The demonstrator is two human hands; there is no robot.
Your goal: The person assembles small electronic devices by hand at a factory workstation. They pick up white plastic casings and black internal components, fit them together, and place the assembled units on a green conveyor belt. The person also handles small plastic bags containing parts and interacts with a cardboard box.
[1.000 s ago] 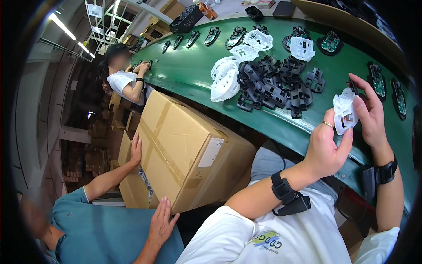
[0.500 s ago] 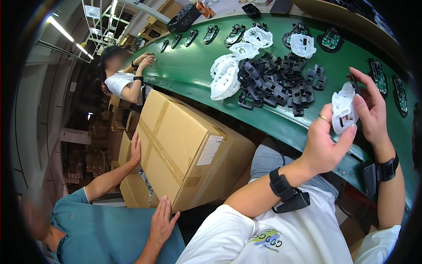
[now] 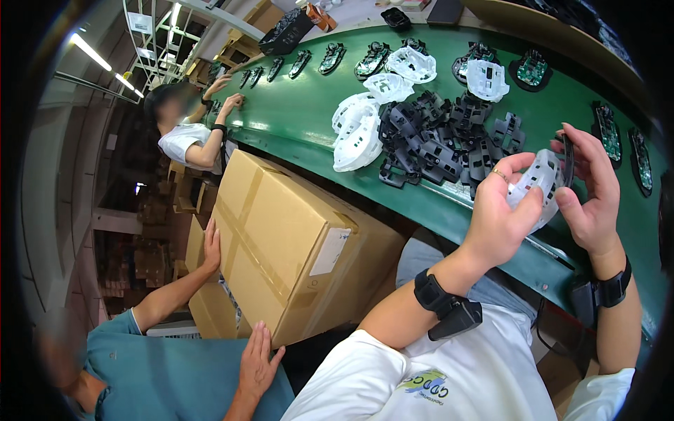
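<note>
My left hand grips a white plastic shell full of cutouts, its thumb and fingers closed on the near side. My right hand pinches a dark thin plastic part with its fingertips, close against the shell's right side. Whether the two pieces touch or are joined, I cannot tell. Both hands are above the near right of the green work surface. Left of them lies a heap of black plastic brackets, with more white shells at its left edge.
Black-based circuit boards stand in a row along the far side, with others at right. A large taped carton leans by the bench, steadied by a co-worker's hands. Another person works farther left.
The white shell has turned and shifted slightly left and down in my hands, and the dark part shows more plainly beside it. The far co-worker's hands have moved apart.
</note>
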